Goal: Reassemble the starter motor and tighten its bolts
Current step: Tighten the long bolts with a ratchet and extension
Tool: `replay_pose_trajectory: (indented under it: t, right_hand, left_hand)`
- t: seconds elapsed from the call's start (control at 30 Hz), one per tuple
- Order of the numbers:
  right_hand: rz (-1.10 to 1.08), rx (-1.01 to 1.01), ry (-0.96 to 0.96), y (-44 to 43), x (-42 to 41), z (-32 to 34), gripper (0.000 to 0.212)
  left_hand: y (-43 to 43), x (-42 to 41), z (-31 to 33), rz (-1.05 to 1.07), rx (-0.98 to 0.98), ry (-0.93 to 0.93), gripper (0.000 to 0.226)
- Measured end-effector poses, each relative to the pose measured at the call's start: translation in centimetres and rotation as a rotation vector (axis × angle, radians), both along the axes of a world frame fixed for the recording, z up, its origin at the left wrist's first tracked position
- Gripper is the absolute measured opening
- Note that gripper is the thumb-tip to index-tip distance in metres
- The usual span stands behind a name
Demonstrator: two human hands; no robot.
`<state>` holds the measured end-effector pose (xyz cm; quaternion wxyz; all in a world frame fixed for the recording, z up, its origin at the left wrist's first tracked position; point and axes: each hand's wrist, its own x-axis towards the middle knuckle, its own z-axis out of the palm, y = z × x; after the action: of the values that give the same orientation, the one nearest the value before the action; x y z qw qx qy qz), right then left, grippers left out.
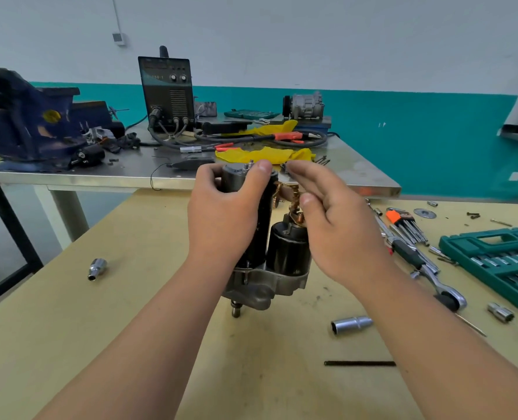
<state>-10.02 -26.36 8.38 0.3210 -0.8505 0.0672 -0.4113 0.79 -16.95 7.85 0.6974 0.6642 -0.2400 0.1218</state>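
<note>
Black starter motor (260, 237) upright on the bench (130, 298): end fasteners seemingly being seated.
Left hand (224, 213) grips its top; right hand (333, 225), fingers straight, touches a fastener (284, 167); ratchet (427, 268) probably next.

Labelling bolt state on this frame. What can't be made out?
Head view only:
- starter motor top end: mostly covered by the left hand gripping it; bolt seating unseen.
- right hand fingertips: whether they pinch a small part is too small to tell.
- green socket case: cut off by the right edge.
- welder panel lettering: blurred.
</note>
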Motion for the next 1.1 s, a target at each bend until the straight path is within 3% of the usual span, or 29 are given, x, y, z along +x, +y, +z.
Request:
replay_pose_trajectory:
  t: [0.33,0.53,0.63,0.73,0.8,0.9,0.97,1.03,1.1]
  right_hand:
    - [0.086,0.013,0.099,0.4,0.4,-0.4,0.051]
    - [0.033,0.119,-0.018,-0.3,0.5,-0.4,0.041]
    - [-0.046,0.036,-0.084,-0.3,0.1,0.0,0.034]
    - [-0.125,-0.208,-0.175,0.9,-1.6,1.1,0.021]
    - [0.049,-0.465,-0.049,3.6,-3.4,-0.7,0.024]
    - [0.206,-0.773,0.474,7.6,-5.4,-7.1,0.046]
    - [0.225,-0.738,0.789,8.1,-5.2,-8.9,0.054]
    - [0.362,-0.569,0.817,6.9,-4.8,-10.2,0.065]
    - [0.413,-0.529,0.795,6.0,-4.8,-10.5,0.068]
  left_hand:
    - [0.2,0.6,0.1,0.023,-0.020,0.042,0.046]
    - [0.0,0.8,-0.1,0.017,-0.009,0.040,0.045]
    - [0.1,1.1,-0.2,0.016,-0.017,0.062,0.043]
    - [0.3,1.5,-0.1,0.025,-0.037,0.101,0.041]
    - [0.6,2.0,0.0,0.037,-0.057,0.125,0.042]
    - [1.0,2.5,0.0,0.016,-0.073,0.160,0.045]
    - [1.1,2.5,0.0,0.010,-0.081,0.164,0.044]
    - [0.9,2.4,0.1,-0.010,-0.081,0.169,0.045]
    - [0.9,2.3,0.2,-0.027,-0.080,0.173,0.049]
